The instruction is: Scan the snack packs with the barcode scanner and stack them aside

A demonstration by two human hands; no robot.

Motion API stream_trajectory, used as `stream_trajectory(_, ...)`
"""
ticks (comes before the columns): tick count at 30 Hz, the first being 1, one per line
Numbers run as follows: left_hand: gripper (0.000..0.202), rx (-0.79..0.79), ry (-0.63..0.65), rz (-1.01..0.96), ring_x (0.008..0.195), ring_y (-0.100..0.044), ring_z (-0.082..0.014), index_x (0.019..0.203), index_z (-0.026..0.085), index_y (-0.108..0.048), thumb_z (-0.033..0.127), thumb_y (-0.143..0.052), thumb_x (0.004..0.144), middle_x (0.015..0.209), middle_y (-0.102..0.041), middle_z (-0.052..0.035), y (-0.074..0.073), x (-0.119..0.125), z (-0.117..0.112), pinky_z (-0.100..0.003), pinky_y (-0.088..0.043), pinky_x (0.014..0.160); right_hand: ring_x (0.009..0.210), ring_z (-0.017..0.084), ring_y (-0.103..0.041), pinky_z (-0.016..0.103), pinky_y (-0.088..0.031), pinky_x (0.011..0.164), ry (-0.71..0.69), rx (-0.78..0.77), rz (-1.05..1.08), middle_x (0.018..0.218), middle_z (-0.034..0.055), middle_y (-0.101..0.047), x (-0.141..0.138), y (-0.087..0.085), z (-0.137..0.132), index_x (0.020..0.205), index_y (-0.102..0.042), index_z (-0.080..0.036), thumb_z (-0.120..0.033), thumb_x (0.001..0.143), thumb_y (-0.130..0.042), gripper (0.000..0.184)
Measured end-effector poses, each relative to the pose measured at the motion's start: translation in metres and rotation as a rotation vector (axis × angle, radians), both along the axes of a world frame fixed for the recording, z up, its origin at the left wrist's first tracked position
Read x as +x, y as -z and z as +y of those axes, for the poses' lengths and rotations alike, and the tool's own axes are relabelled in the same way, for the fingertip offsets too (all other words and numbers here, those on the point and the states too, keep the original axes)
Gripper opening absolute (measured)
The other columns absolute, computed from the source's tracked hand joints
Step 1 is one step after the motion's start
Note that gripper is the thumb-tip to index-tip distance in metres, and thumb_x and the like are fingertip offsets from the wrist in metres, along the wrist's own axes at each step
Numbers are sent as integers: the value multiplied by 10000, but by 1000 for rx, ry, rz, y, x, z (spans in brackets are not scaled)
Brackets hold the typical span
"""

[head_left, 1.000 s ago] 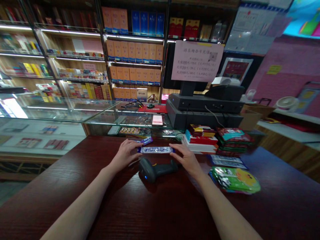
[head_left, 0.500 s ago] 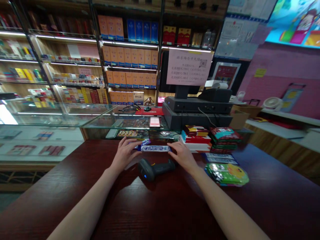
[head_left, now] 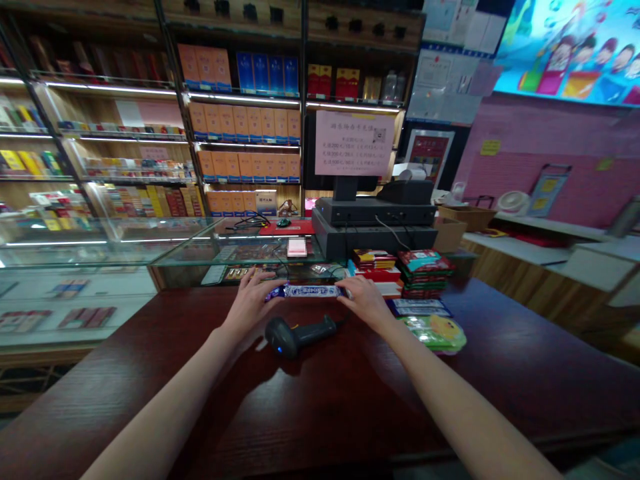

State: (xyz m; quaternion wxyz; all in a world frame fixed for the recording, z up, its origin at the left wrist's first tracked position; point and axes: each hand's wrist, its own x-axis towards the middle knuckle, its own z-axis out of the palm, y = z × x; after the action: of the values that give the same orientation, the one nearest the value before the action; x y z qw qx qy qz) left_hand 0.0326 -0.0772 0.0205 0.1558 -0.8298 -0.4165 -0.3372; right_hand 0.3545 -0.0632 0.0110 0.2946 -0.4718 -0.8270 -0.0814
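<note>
Left hand point(head_left: 249, 308), right hand point(head_left: 365, 301) on blue packet point(head_left: 306, 291), glass case point(head_left: 185, 248) holding packs point(head_left: 236, 273)

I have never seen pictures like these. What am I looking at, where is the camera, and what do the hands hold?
No machine is here. These are a person's own bare hands, seen from one camera worn on the head, looking forward and down. The left hand and the right hand touch the two ends of a long blue-and-white packet. I cannot tell if they really grip it. It lies on a dark red wooden counter, and a black handheld barcode scanner lies nearer the person.
</note>
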Motion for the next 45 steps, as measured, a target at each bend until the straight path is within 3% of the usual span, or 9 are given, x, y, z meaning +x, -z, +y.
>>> stream_trajectory(8, 320, -6, 26, 7, 1216, -592, -273, 1197, 282, -671, 306, -677, 878, 1118, -754, -57, 2, 35, 3, -594, -269, 1166, 1065, 273, -578, 406, -475, 888, 53, 52, -49, 1119, 95, -680, 32, -1, -5, 1160, -695, -241, -221, 842, -730, 320)
stream_trajectory(26, 296, -98, 88, 39, 1217, -585, -281, 1157, 264, -683, 258, -693, 861, 1090, -760, -53, -1, 125, 3, -593, -276, 1152, 1059, 272, -573, 368, -413, 819, 225, -18, -139, 1110, 83, -688, 112, -10, -26, 1135, -710, -234, -226, 853, -719, 282)
stream_trajectory(34, 302, -167, 88, 55, 1229, -575, -252, 1170, 271, -682, 264, -683, 868, 1139, -746, -49, 2, 165, 6, -528, -257, 1168, 1109, 255, -552, 344, -403, 839, 287, -91, -170, 1163, 69, -680, 148, -15, -29, 1150, -698, -250, -239, 860, -706, 290)
stream_trajectory(45, 335, -193, 145, 53, 1175, -572, -235, 1194, 267, -667, 293, -710, 863, 1136, -737, -49, 10, 214, 11, -442, -323, 1072, 1123, 259, -560, 334, -405, 824, 389, -194, -184, 1168, 63, -682, 192, -17, -28, 1149, -707, -258, -230, 868, -684, 284)
